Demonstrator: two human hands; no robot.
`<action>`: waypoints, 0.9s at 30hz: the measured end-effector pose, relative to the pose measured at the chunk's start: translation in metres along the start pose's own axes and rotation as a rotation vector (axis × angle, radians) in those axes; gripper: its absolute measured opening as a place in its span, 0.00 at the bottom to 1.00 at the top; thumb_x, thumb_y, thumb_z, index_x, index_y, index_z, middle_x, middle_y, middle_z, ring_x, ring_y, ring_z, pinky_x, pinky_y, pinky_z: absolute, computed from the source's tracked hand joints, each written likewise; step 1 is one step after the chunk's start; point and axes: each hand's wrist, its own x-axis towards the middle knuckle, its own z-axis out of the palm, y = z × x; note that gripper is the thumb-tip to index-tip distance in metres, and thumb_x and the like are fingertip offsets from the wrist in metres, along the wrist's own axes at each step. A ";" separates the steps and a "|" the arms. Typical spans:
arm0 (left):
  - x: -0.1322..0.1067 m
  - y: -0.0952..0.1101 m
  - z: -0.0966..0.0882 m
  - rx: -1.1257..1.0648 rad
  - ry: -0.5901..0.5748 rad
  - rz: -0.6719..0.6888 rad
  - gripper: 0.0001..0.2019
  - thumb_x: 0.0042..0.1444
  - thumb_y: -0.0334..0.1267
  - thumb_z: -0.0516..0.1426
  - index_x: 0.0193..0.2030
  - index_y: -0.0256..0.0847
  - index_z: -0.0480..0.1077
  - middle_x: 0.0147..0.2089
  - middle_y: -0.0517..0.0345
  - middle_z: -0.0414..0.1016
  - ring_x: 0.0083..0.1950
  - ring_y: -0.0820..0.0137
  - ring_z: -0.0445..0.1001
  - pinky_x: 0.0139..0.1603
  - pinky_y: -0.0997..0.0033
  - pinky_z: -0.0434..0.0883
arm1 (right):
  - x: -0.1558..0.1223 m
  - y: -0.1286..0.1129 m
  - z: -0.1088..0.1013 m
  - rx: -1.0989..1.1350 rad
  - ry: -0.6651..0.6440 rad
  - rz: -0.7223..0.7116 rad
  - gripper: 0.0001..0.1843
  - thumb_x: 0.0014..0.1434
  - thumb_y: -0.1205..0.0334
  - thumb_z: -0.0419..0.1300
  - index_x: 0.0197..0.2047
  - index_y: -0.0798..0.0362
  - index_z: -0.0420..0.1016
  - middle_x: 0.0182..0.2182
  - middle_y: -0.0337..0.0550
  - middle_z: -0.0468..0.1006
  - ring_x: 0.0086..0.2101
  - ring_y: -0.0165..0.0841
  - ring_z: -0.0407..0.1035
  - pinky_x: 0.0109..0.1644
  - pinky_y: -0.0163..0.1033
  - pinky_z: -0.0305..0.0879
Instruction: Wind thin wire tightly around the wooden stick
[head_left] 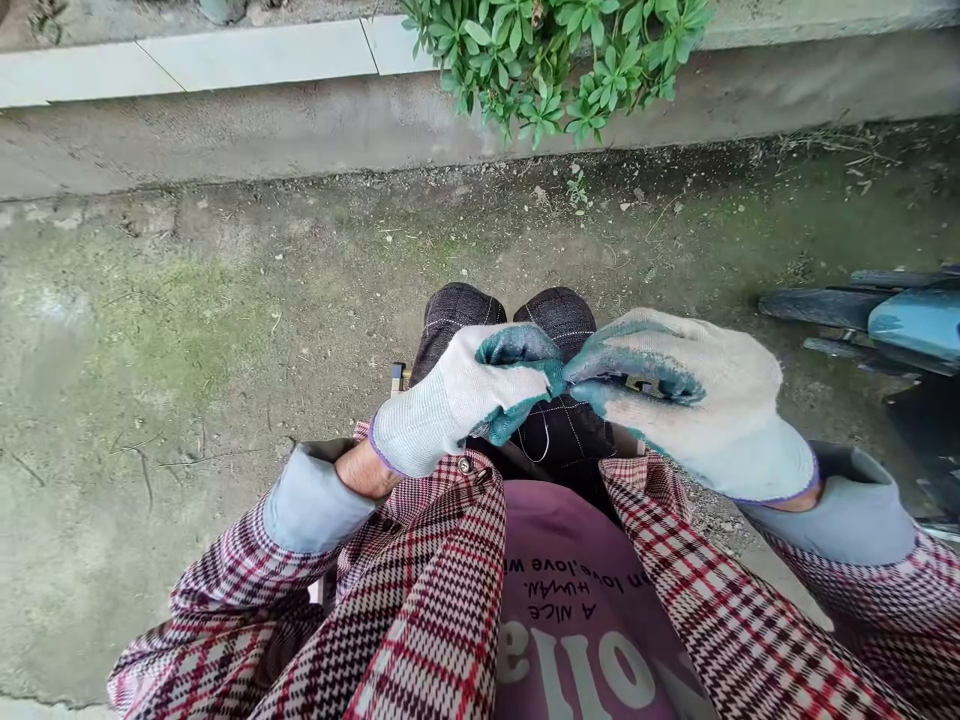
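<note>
Touching fingertips (553,376), left hand (466,402), right hand (694,400) (two gloves (420,428))

Purple shirt (577,545) — upside-down print: "A NICE", "HUMAN", "love,love" — large white letters cut off.

Outdoor yard: mossy concrete ground (187,330), shrub (555,60)

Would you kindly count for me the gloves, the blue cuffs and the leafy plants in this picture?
Gloves: 2, one on the left hand, one on the right hand
Blue cuffs: 2
Leafy plants: 1
Total: 5
</note>
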 end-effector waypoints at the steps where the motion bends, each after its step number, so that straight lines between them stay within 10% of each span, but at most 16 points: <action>1: -0.001 0.001 0.001 0.032 0.015 0.000 0.08 0.52 0.37 0.71 0.33 0.39 0.77 0.29 0.61 0.75 0.29 0.73 0.68 0.31 0.74 0.71 | 0.001 -0.001 0.000 -0.033 -0.009 -0.016 0.10 0.74 0.55 0.64 0.47 0.43 0.88 0.44 0.39 0.89 0.39 0.36 0.84 0.42 0.39 0.78; 9: -0.015 0.005 0.010 0.273 0.170 0.171 0.04 0.55 0.34 0.65 0.32 0.40 0.75 0.29 0.63 0.75 0.31 0.73 0.71 0.31 0.76 0.72 | 0.003 -0.010 0.001 -0.140 0.035 -0.035 0.15 0.77 0.47 0.63 0.50 0.46 0.87 0.48 0.43 0.88 0.42 0.39 0.84 0.44 0.40 0.78; 27: -0.037 0.011 0.020 0.136 0.118 0.042 0.05 0.63 0.35 0.62 0.44 0.37 0.77 0.28 0.63 0.76 0.27 0.76 0.73 0.28 0.79 0.73 | -0.004 -0.019 -0.002 -0.284 0.034 -0.060 0.11 0.76 0.54 0.63 0.55 0.43 0.85 0.54 0.45 0.87 0.49 0.46 0.84 0.48 0.45 0.78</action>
